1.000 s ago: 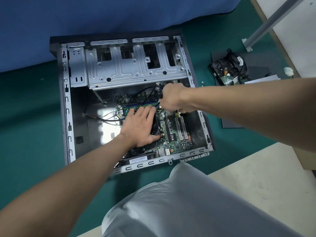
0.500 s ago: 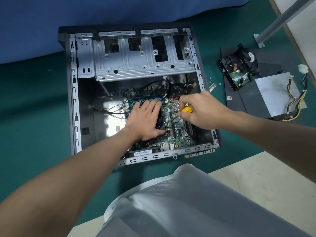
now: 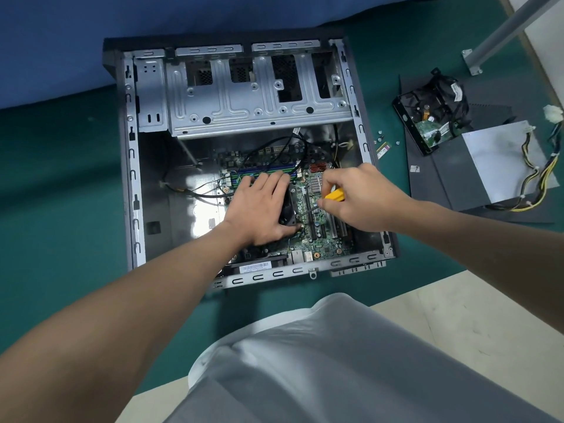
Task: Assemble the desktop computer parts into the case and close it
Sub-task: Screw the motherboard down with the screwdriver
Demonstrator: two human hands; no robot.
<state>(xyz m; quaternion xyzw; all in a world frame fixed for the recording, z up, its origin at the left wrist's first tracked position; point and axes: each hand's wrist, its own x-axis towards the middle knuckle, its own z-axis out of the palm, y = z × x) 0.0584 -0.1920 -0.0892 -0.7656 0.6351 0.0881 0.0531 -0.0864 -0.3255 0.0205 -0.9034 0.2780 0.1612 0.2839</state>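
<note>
The open case [image 3: 131,178] lies flat on the green worktop [image 3: 61,209], with the motherboard [image 3: 320,242] already seated in its floor. The left hand [image 3: 259,206] lies flat on the black cooler fan [image 3: 288,209], fingers straight and pressing down, thumb hooked round the fan's near corner. Just beside it the right hand [image 3: 360,198] is curled round a yellow-handled screwdriver [image 3: 334,195]. Its dark shaft slants down toward the fan corner by the left thumb. The tip itself is too small to tell whether it sits in a screw head.

Beyond the left fingertips, black cables [image 3: 274,157] loop over the memory slots. Well off past the right hand, outside the case, wait the hard drive [image 3: 427,117], the power supply [image 3: 500,160] and the dark side panel [image 3: 442,184], with loose screws [image 3: 380,137] between them and the case wall.

This looks like fastening the cooler, early in the job. The main risk is the slanted shaft: driven at that angle, the tip could cam out and skid across the board, scoring traces or jabbing the thumb next to it. If the left palm eases or presses unevenly, the cooler may tilt and the screw start cross-threaded. A cable could also be pinched under the fan's far edge.
</note>
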